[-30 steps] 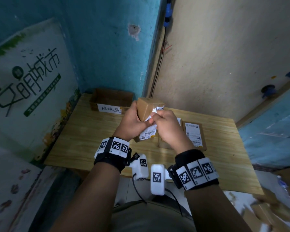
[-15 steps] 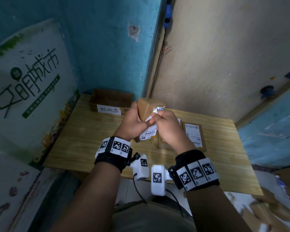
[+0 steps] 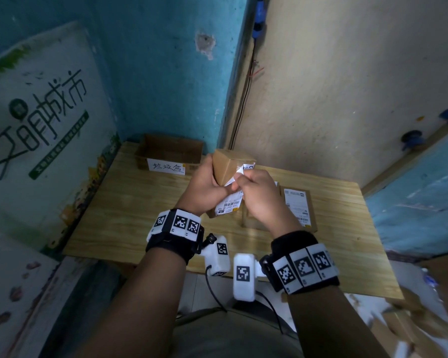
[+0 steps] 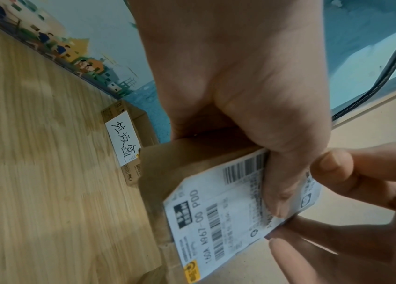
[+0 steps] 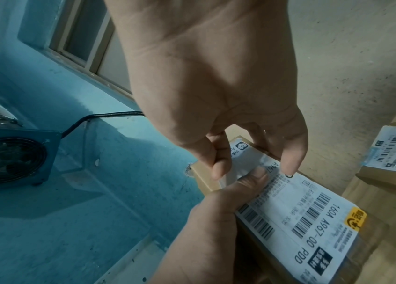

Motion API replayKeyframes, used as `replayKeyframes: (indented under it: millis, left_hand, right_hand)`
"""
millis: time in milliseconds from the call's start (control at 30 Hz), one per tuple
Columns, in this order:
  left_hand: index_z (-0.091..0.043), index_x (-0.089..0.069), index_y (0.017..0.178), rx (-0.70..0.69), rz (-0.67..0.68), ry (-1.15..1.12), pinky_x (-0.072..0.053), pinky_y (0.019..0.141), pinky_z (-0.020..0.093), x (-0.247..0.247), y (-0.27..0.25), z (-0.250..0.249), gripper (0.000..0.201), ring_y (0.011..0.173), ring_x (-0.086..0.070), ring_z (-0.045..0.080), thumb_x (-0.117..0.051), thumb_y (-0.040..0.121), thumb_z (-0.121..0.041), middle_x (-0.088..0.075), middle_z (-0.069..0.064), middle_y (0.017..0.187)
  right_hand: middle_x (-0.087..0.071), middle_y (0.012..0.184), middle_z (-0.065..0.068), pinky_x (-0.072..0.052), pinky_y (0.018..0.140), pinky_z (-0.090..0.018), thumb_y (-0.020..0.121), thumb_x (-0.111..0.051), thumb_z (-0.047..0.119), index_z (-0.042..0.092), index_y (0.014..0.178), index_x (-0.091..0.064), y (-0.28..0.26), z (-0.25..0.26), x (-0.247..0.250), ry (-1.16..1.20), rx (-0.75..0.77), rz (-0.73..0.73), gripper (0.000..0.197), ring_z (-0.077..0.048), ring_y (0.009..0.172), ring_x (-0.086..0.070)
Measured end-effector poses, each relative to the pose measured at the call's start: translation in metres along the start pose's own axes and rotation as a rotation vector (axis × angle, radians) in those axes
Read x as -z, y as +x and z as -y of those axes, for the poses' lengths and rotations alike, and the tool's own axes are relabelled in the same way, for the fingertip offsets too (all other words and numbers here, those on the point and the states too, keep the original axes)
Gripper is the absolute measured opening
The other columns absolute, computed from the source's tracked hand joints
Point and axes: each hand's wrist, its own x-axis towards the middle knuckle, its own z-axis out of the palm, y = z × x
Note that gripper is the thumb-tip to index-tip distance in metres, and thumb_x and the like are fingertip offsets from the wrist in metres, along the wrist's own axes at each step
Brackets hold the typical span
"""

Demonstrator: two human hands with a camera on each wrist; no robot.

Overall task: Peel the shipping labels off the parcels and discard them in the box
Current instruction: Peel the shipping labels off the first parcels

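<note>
A small brown cardboard parcel [image 3: 226, 165] is held up over the wooden table [image 3: 130, 208]. My left hand [image 3: 204, 187] grips it from the left, its thumb lying across the white shipping label [image 4: 219, 217]. My right hand [image 3: 256, 195] pinches the label's lifted top corner [image 5: 240, 165] between thumb and fingers. The label's lower part [image 5: 313, 219], with barcodes and a yellow mark, still lies flat on the parcel. An open cardboard box [image 3: 170, 155] with a handwritten white tag stands at the table's back left.
More labelled parcels [image 3: 298, 205] lie on the table to the right of my hands. A painted board [image 3: 36, 125] leans along the left edge. Walls close the back; cardboard scraps [image 3: 411, 329] lie on the floor at the right.
Both hands and the parcel have stayed in nearly the same place. The label's top corner stays pinched and lifted, with little visible difference.
</note>
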Motion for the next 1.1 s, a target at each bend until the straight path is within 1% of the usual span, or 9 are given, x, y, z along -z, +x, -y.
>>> replayKeyframes:
  millis: [267,467,567,700,800,867,967,1033,1100]
  left_hand:
    - [-0.011,-0.046,0.130,-0.002,-0.002,-0.030,-0.051,0.087,0.015,0.000,0.001,-0.002,0.064,0.105,-0.064,0.000,-0.083,0.077,-0.008,-0.065,-0.002,0.117]
    - [-0.004,-0.046,0.130,0.000,0.005,-0.023,-0.049,0.081,0.010,0.000,0.002,0.001,0.065,0.093,-0.062,-0.013,-0.082,0.076,-0.004,-0.064,0.003,0.114]
    - [-0.009,-0.046,0.128,0.007,0.005,-0.020,-0.048,0.079,0.008,0.001,0.002,0.000,0.064,0.092,-0.061,-0.015,-0.083,0.076,-0.005,-0.063,-0.006,0.110]
    - [-0.009,-0.046,0.128,-0.002,0.001,-0.075,-0.051,0.086,0.016,0.003,0.001,-0.003,0.062,0.103,-0.064,-0.003,-0.081,0.077,-0.002,-0.065,-0.001,0.115]
    - [-0.007,-0.046,0.131,-0.022,-0.006,-0.131,-0.052,0.095,0.029,0.004,-0.001,-0.005,0.064,0.114,-0.064,0.014,-0.081,0.078,-0.004,-0.064,0.007,0.122]
    - [-0.008,-0.047,0.131,-0.029,-0.030,-0.162,-0.054,0.095,0.032,0.004,-0.001,-0.009,0.065,0.114,-0.065,0.017,-0.084,0.076,-0.010,-0.066,0.007,0.121]
    - [-0.013,-0.050,0.129,0.001,-0.052,-0.197,-0.055,0.096,0.042,0.004,0.001,-0.014,0.071,0.112,-0.067,0.019,-0.090,0.071,-0.018,-0.069,0.004,0.120]
    - [-0.011,-0.051,0.128,0.018,-0.052,-0.209,-0.056,0.094,0.041,0.006,0.001,-0.016,0.071,0.111,-0.067,0.019,-0.090,0.069,-0.012,-0.069,0.005,0.119]
    - [-0.008,-0.051,0.128,0.026,-0.039,-0.205,-0.057,0.092,0.037,0.007,0.002,-0.018,0.068,0.110,-0.067,0.019,-0.087,0.070,-0.002,-0.068,0.008,0.119]
  right_hand:
    - [-0.057,0.072,-0.017,-0.033,0.045,-0.016,0.103,-0.053,0.016,0.015,0.062,-0.061,0.001,0.000,0.001,0.010,0.001,0.003,0.042,-0.018,0.058,-0.049]
    - [-0.054,0.068,-0.018,-0.031,0.043,-0.019,0.103,-0.053,0.014,0.013,0.061,-0.060,0.003,-0.003,-0.001,0.020,-0.011,0.008,0.042,-0.019,0.056,-0.046]
    - [-0.058,0.071,-0.020,-0.032,0.045,-0.019,0.103,-0.053,0.015,0.014,0.062,-0.062,0.004,-0.004,-0.002,0.010,-0.014,0.014,0.042,-0.019,0.055,-0.048]
    - [-0.062,0.074,-0.029,-0.037,0.053,-0.024,0.102,-0.055,0.017,0.019,0.060,-0.064,0.005,-0.003,-0.002,0.010,0.028,-0.002,0.043,-0.019,0.062,-0.053]
    - [-0.064,0.066,-0.012,-0.043,0.060,-0.024,0.101,-0.055,0.016,0.025,0.054,-0.066,0.006,0.000,0.001,0.039,0.065,0.004,0.049,-0.015,0.061,-0.057]
    - [-0.071,0.071,-0.005,-0.051,0.072,-0.030,0.104,-0.047,0.024,0.023,0.056,-0.070,0.007,0.001,0.003,0.137,0.002,0.015,0.053,-0.011,0.065,-0.066]
    - [-0.074,0.073,0.007,-0.051,0.072,-0.032,0.106,-0.038,0.029,0.020,0.062,-0.072,0.007,0.001,0.011,0.211,-0.058,0.023,0.057,0.002,0.069,-0.068]
    - [-0.073,0.074,0.009,-0.052,0.082,-0.041,0.098,-0.050,0.031,0.023,0.056,-0.071,0.010,0.000,0.015,0.241,-0.060,-0.042,0.048,-0.016,0.090,-0.071]
    - [-0.072,0.087,-0.010,-0.052,0.090,-0.048,0.085,-0.060,0.029,0.022,0.061,-0.066,0.013,-0.004,0.017,0.283,-0.052,-0.113,0.026,-0.038,0.101,-0.066]
